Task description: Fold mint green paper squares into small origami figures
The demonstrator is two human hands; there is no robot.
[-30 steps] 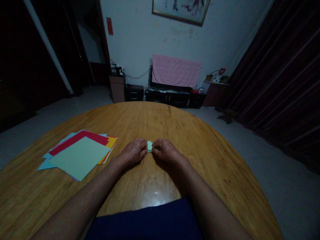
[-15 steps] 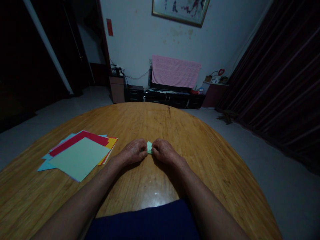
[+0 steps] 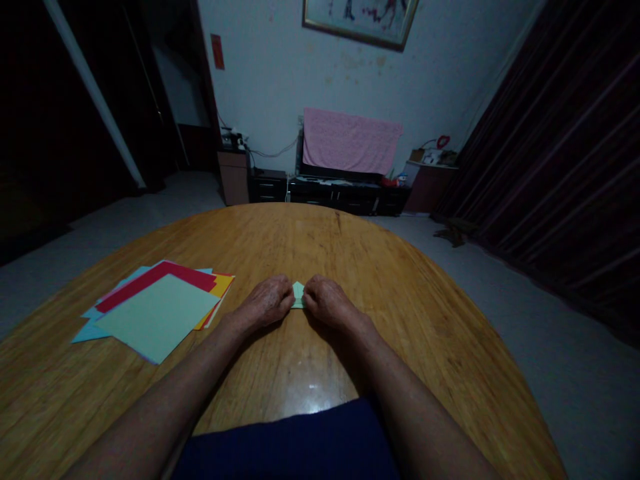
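Clock set with the wearer at 6, 12 straight ahead. Nearest on my feed: dark blue cloth (image 3: 295, 443) at 6 o'clock, in front of the round wooden table (image 3: 425, 367). Toward 10, a fanned stack of coloured paper (image 3: 157, 317) lies flat, pale green sheet uppermost, well apart from the hands.

At 12 on the table: a small folded paper (image 3: 298, 291), pale green, its point toward 12. Left hand (image 3: 270, 300) at its 9 o'clock side, right hand (image 3: 326, 300) at its 3; fingers of each curled in and pinching its edge, tips partly hidden from me.

Handling, my judgement: almost weightless, so light force suffices. One layer should be soft and crease easily; stacked folds stiffer — springy, likely to open if let go. May slide on the polished wood; a sharp crease would tear first. I would hold the 9 and 3 o'clock edges with flat fingers — point left free.

Farther off, just past 12, a pink cloth (image 3: 353, 141) hangs above a low black cabinet (image 3: 320, 195).
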